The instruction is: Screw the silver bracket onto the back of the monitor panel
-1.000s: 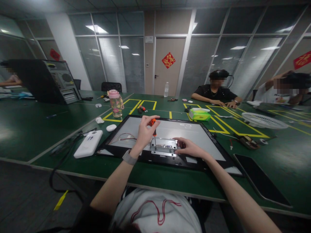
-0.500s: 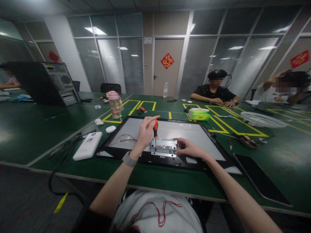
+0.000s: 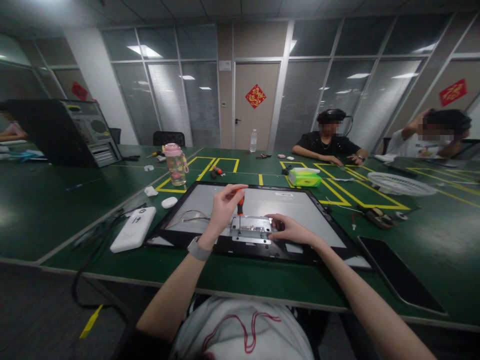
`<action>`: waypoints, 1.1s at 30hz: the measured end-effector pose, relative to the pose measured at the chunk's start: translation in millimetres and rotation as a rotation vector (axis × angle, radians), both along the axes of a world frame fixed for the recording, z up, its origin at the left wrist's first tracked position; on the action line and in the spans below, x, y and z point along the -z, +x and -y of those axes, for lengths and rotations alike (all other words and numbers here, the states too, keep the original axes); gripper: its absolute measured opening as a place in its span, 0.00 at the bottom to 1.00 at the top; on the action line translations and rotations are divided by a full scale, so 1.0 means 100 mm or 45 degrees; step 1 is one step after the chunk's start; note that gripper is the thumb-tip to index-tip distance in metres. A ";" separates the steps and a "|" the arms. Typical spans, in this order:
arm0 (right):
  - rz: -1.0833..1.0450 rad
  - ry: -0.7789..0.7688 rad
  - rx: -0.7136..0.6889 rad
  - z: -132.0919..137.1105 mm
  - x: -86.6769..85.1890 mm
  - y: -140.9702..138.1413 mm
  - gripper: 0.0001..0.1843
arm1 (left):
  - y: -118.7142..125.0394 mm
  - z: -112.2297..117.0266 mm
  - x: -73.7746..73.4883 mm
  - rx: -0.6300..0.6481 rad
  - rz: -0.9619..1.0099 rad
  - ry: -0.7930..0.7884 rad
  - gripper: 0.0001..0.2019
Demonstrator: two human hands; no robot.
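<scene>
Our left hand (image 3: pixel 224 206), with a watch (image 3: pixel 197 248) on its wrist, is working just to the right of a white box (image 3: pixel 134 229) that is lying flat on the green table (image 3: pixel 45 200), apparently set aside within reach. The fingers are closing together on the orange and black handle of a small screwdriver (image 3: pixel 240 202), pinching it near the top, which seems to be a grip for twirling it rather than pushing hard. We are holding the tool close to upright, and its thin shaft is pointing down onto the left part of a silver metal plate (image 3: pixel 250 230). That plate is sitting on the back of a large screen panel (image 3: pixel 300 206), which is lying face down near our edge of the table, likely so that its back is open to us. Whether the tip is seated in a screw we cannot tell; it is too small. Further right, our right hand (image 3: pixel 291 230) is resting on the right end of the plate, fingers loosely spread and clamped on nothing we can see, probably steadying it against the turning. Beyond it a green tissue pack (image 3: pixel 308 178) is lying past the panel's far edge, a white fan grille (image 3: pixel 399 184) is lying well off to the right, and a dark flat slab (image 3: pixel 400 274) is lying just beside the panel's right corner.
</scene>
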State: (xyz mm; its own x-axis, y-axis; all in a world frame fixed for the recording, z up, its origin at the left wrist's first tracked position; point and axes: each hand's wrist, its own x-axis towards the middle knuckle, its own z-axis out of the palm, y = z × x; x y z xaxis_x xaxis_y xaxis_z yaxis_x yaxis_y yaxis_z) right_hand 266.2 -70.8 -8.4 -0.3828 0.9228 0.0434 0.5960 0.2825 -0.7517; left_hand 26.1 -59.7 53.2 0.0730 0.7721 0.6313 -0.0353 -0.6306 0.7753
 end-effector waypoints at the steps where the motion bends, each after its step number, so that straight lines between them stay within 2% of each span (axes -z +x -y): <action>1: -0.002 0.001 -0.003 0.00 0.00 0.00 0.38 | 0.00 0.00 0.00 -0.037 -0.013 0.018 0.10; 4: -0.015 0.009 -0.010 0.00 0.00 0.00 0.38 | 0.01 0.01 0.01 -0.080 -0.032 0.057 0.09; 9: -0.001 -0.011 0.001 0.00 -0.01 -0.01 0.38 | 0.01 0.02 0.01 0.058 0.003 0.016 0.14; 15: -0.004 -0.010 -0.007 0.01 -0.02 -0.01 0.38 | 0.02 0.04 0.00 -0.129 -0.061 0.128 0.08; 19: 0.008 -0.007 -0.003 0.00 -0.02 -0.01 0.37 | 0.04 0.05 0.01 0.017 -0.033 0.069 0.12; 21: 0.002 -0.007 -0.006 0.00 -0.01 -0.01 0.38 | 0.04 0.04 0.02 0.040 -0.023 0.028 0.13; 26: -0.006 0.009 -0.006 0.00 -0.01 0.00 0.37 | 0.03 0.02 0.03 -0.143 -0.083 0.120 0.09; 33: 0.028 0.021 0.002 -0.02 0.03 -0.01 0.37 | 0.01 0.00 0.03 -0.014 -0.030 0.039 0.13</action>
